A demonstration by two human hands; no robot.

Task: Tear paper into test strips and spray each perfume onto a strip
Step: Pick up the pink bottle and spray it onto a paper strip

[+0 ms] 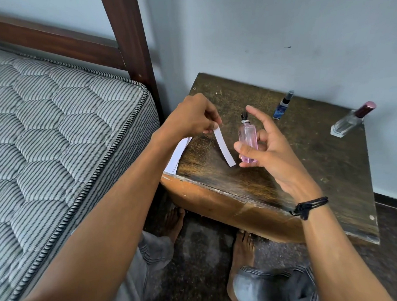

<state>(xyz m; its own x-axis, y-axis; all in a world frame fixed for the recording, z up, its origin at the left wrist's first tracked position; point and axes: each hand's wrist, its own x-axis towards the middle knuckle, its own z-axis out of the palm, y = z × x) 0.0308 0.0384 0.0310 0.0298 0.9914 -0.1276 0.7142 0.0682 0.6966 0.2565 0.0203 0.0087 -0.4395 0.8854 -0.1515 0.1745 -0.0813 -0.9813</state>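
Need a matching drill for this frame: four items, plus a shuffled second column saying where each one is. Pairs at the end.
Things:
1. paper strip
2. pink bottle
3. blue bottle
4. clear bottle, dark red cap

Places:
A. standing near the far right corner of the table
B. held in the right hand
C. pinched at its top end by the left hand, hanging down
D. standing on the table, beyond the pink bottle

Pairs: 1-C, 2-B, 3-D, 4-A
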